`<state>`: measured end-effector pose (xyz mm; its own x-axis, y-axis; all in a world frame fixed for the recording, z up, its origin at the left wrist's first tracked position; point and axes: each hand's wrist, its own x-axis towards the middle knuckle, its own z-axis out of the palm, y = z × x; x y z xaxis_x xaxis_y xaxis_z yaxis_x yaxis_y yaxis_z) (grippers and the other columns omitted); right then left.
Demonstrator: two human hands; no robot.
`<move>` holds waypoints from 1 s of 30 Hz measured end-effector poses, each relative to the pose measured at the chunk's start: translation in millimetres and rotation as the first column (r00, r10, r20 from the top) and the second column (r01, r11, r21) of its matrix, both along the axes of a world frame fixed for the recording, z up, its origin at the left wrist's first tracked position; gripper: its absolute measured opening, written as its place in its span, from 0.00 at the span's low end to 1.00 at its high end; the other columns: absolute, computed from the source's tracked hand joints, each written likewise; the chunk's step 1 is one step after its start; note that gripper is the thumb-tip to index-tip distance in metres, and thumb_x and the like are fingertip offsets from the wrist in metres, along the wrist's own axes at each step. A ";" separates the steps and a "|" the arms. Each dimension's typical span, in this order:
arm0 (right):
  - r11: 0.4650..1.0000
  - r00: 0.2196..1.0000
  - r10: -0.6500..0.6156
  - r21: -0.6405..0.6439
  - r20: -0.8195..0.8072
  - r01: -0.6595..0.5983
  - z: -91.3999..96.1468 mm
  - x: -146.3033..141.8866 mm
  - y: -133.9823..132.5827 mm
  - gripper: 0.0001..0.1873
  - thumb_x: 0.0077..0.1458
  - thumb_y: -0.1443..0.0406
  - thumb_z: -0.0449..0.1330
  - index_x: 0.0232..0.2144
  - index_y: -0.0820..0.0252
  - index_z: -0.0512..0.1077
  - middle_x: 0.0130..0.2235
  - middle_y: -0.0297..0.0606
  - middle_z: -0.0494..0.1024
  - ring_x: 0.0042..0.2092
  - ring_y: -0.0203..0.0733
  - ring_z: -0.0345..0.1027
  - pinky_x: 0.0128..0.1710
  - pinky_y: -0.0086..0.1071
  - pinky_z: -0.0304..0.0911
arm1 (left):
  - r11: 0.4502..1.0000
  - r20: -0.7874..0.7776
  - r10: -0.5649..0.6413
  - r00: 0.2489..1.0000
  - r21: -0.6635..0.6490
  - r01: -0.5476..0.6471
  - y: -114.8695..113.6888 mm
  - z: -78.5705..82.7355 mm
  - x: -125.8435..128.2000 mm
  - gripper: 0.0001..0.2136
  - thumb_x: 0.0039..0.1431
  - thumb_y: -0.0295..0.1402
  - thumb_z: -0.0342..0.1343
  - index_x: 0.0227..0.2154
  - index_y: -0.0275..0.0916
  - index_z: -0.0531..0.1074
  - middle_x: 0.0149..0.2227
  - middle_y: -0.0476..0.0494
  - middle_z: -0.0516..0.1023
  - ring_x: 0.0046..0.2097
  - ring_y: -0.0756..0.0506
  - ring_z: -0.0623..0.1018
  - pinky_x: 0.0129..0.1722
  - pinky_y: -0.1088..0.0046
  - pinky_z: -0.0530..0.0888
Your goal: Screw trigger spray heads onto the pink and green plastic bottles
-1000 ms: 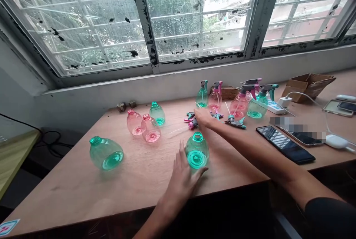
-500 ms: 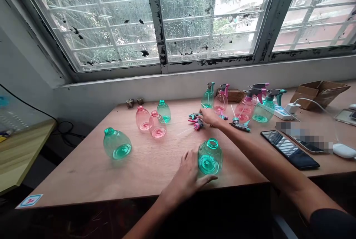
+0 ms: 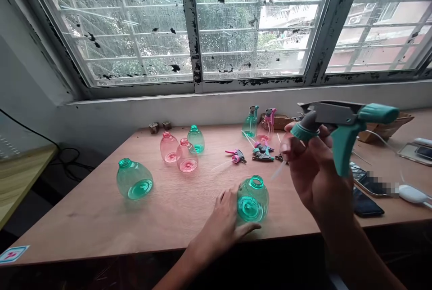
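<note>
My left hand [image 3: 227, 222] is curved around the left side of an uncapped green bottle [image 3: 252, 202] standing near the table's front edge, with the thumb across its lower front. My right hand [image 3: 313, 168] is raised above the table at the right. Its fingers pinch a teal and grey trigger spray head [image 3: 332, 117] by the collar, and the thin clear tube slants down to the left. Several loose spray heads [image 3: 263, 153] lie on the table behind the bottle; a pink and grey spray head [image 3: 237, 157] is a little apart from them.
Further left stand a green bottle [image 3: 135, 180], two pink bottles [image 3: 186, 157] and another green bottle [image 3: 195, 139], all uncapped. Bottles with spray heads [image 3: 250, 123] stand near the wall. At right are phones [image 3: 367, 204], a white cable device [image 3: 413, 194] and a cardboard box [image 3: 384, 132].
My right hand has lifted a teal spray head from the pile and brought it back toward me and to the right. My left hand stays at the green bottle. The view has shifted slightly.
</note>
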<state>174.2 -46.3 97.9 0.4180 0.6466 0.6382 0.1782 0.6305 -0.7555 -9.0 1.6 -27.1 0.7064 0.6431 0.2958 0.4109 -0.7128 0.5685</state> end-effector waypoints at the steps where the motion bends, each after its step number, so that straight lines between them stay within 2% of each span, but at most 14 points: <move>1: 1.000 1.000 -0.014 -0.002 -0.008 0.014 -1.4 -3.8 3.2 0.14 0.64 0.55 0.46 0.48 0.35 0.67 0.52 0.39 0.74 0.47 0.53 0.74 0.40 0.51 0.73 | 1.000 0.000 0.001 1.000 -0.003 -0.001 0.1 0.0 -0.2 0.44 0.53 0.46 0.67 0.66 0.46 0.47 0.64 0.35 0.63 0.63 0.32 0.65 0.62 0.49 0.62; 4: 0.999 0.999 0.023 -0.022 -0.038 -0.024 -14.5 -7.6 12.6 0.13 0.64 0.55 0.46 0.49 0.35 0.65 0.52 0.37 0.75 0.52 0.54 0.72 0.44 0.53 0.74 | 1.000 0.012 -0.004 1.000 -0.030 0.004 0.6 1.5 -1.6 0.45 0.53 0.45 0.67 0.67 0.47 0.46 0.64 0.35 0.63 0.63 0.30 0.63 0.63 0.46 0.61; 8: 0.988 0.984 0.135 -0.054 -0.118 -0.142 -50.4 3.6 11.4 0.10 0.63 0.56 0.54 0.46 0.36 0.70 0.48 0.37 0.78 0.53 0.55 0.72 0.51 0.54 0.72 | 0.996 0.101 0.017 0.995 -0.091 -0.008 0.7 5.2 -2.9 0.46 0.51 0.40 0.70 0.66 0.49 0.46 0.62 0.36 0.62 0.63 0.33 0.65 0.63 0.51 0.63; 12: 0.979 0.999 0.012 -0.204 -0.042 -0.020 -85.7 20.9 5.7 0.09 0.59 0.55 0.60 0.43 0.39 0.75 0.50 0.37 0.79 0.58 0.58 0.68 0.59 0.54 0.65 | 0.990 0.178 0.063 0.982 -0.132 -0.040 -0.5 6.8 -2.1 0.44 0.51 0.38 0.70 0.66 0.51 0.48 0.60 0.38 0.60 0.62 0.35 0.66 0.62 0.54 0.65; 14: 0.958 1.000 0.025 -0.285 0.007 -0.022 -96.9 25.9 4.2 0.11 0.58 0.55 0.61 0.44 0.44 0.76 0.50 0.39 0.79 0.58 0.59 0.68 0.61 0.54 0.62 | 0.989 0.170 0.070 0.983 -0.143 -0.046 -1.4 7.0 -1.6 0.44 0.52 0.37 0.69 0.66 0.51 0.48 0.61 0.38 0.59 0.63 0.34 0.65 0.63 0.54 0.64; 18: 0.937 0.991 0.109 -0.339 0.073 -0.078 -106.4 27.3 -0.2 0.18 0.59 0.55 0.61 0.51 0.51 0.73 0.49 0.43 0.79 0.57 0.58 0.68 0.61 0.54 0.60 | 0.992 0.122 0.067 0.990 -0.118 -0.052 -3.0 7.8 -2.4 0.44 0.53 0.37 0.68 0.67 0.51 0.47 0.62 0.37 0.58 0.64 0.33 0.63 0.63 0.52 0.64; 21: 0.942 0.986 0.039 -0.336 0.161 0.018 -108.1 28.0 -3.4 0.19 0.57 0.54 0.64 0.49 0.52 0.74 0.45 0.41 0.80 0.54 0.57 0.70 0.61 0.54 0.58 | 0.996 0.095 0.070 0.993 -0.064 -0.064 -3.9 7.6 -3.7 0.45 0.52 0.38 0.68 0.68 0.50 0.46 0.63 0.35 0.59 0.65 0.31 0.61 0.63 0.47 0.61; 23: 0.942 0.991 0.012 -0.334 0.134 0.034 -109.8 30.9 -4.1 0.19 0.56 0.54 0.65 0.48 0.51 0.75 0.42 0.40 0.80 0.50 0.55 0.72 0.57 0.52 0.64 | 0.993 0.122 0.112 0.986 -0.051 -0.106 -4.3 6.6 -4.4 0.49 0.50 0.38 0.69 0.68 0.48 0.43 0.63 0.34 0.60 0.65 0.29 0.60 0.63 0.43 0.58; 26: 0.941 0.999 0.045 -0.334 -0.010 -0.046 -115.7 38.1 -3.7 0.27 0.53 0.55 0.67 0.55 0.47 0.69 0.42 0.38 0.78 0.46 0.50 0.74 0.49 0.45 0.71 | 0.976 0.262 0.201 0.944 -0.138 -0.169 -5.3 4.7 -5.9 0.49 0.49 0.38 0.69 0.67 0.43 0.42 0.62 0.32 0.61 0.64 0.30 0.61 0.64 0.44 0.57; 28: 0.926 0.989 0.122 -0.349 -0.084 -0.144 -121.2 43.0 -4.2 0.36 0.51 0.57 0.70 0.60 0.43 0.63 0.41 0.36 0.78 0.42 0.46 0.74 0.45 0.41 0.72 | 0.953 0.391 0.256 0.884 -0.254 -0.164 -6.0 4.4 -8.0 0.42 0.53 0.38 0.65 0.65 0.41 0.47 0.62 0.32 0.61 0.64 0.32 0.62 0.65 0.48 0.57; 30: 0.882 0.949 0.275 -0.352 -0.155 -0.313 -125.9 46.5 -6.1 0.44 0.49 0.58 0.71 0.64 0.41 0.57 0.40 0.35 0.78 0.40 0.45 0.73 0.41 0.37 0.72 | 0.922 0.499 0.304 0.812 -0.368 -0.119 -6.7 5.9 -11.7 0.34 0.59 0.39 0.60 0.63 0.40 0.50 0.61 0.33 0.62 0.63 0.34 0.65 0.64 0.50 0.58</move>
<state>220.7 -52.4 -28.1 0.2194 0.9295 0.2965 -0.0583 0.3159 -0.9470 -20.7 -5.1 -21.2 0.3279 0.8785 0.3476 0.0933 -0.3962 0.9134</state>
